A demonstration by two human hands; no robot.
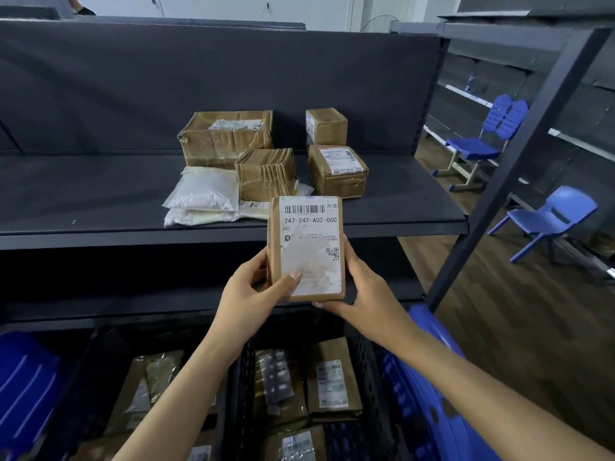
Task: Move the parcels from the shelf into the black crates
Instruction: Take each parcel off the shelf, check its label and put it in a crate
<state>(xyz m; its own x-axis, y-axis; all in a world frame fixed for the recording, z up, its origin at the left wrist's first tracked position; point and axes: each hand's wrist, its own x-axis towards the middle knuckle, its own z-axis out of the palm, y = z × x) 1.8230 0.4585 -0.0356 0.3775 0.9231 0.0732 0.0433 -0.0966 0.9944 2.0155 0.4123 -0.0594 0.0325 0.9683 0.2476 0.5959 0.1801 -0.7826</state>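
I hold a small brown parcel (pixel 307 247) with a white barcode label upright in front of the shelf edge. My left hand (pixel 253 291) grips its left side, thumb on the label. My right hand (pixel 362 294) grips its right side and bottom corner. On the dark shelf (pixel 83 194) behind it lie several cardboard boxes, the largest (pixel 226 136) at the back, and white soft bags (pixel 203 191). Below, two black crates hold parcels: one under my hands (pixel 369 371) and one to the left (pixel 83 367).
A dark upright shelf post (pixel 519 168) slants at the right. Blue chairs (pixel 482 141) stand on the wooden floor beyond it. Blue plastic (pixel 429 377) flanks the right crate, and more blue plastic (pixel 23 377) lies at the far left.
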